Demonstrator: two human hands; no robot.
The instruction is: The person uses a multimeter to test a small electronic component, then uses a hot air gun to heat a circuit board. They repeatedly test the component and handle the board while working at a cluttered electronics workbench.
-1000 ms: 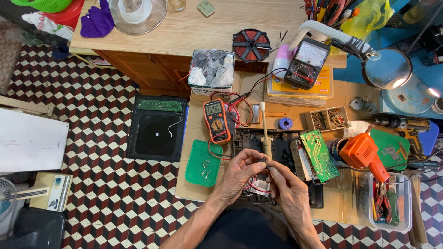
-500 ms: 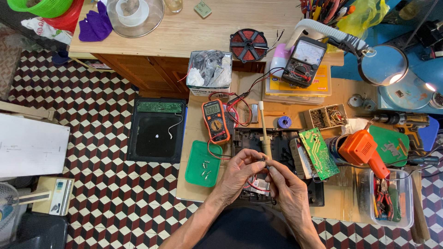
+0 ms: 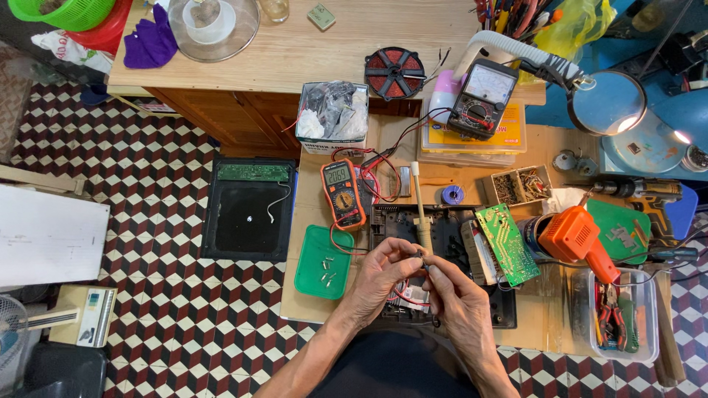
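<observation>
My left hand point(image 3: 382, 276) and my right hand point(image 3: 459, 304) meet fingertip to fingertip over an opened black appliance chassis point(image 3: 450, 230) on the wooden workbench point(image 3: 531, 335). Together they pinch a small dark part point(image 3: 420, 257) that is too small to make out. A cream-handled stick tool point(image 3: 419, 206) points away from the fingers; whether a hand holds it I cannot tell. Red wires point(image 3: 410, 296) loop under my palms. An orange digital multimeter point(image 3: 343, 193) lies just left of the chassis. Beside my left hand is a green tray point(image 3: 310, 284) holding several screws.
A green circuit board point(image 3: 507, 243) and an orange heat gun point(image 3: 579, 236) lie to the right. A clear box with pliers point(image 3: 643, 324) sits at the right front. An analog meter point(image 3: 483, 99), a red coil point(image 3: 394, 72) and a magnifier lamp point(image 3: 605, 99) stand farther back. A black panel point(image 3: 249, 221) lies on the checkered floor.
My hands stay together at the same spot over the chassis, with only small finger shifts. The view has drifted slightly.
</observation>
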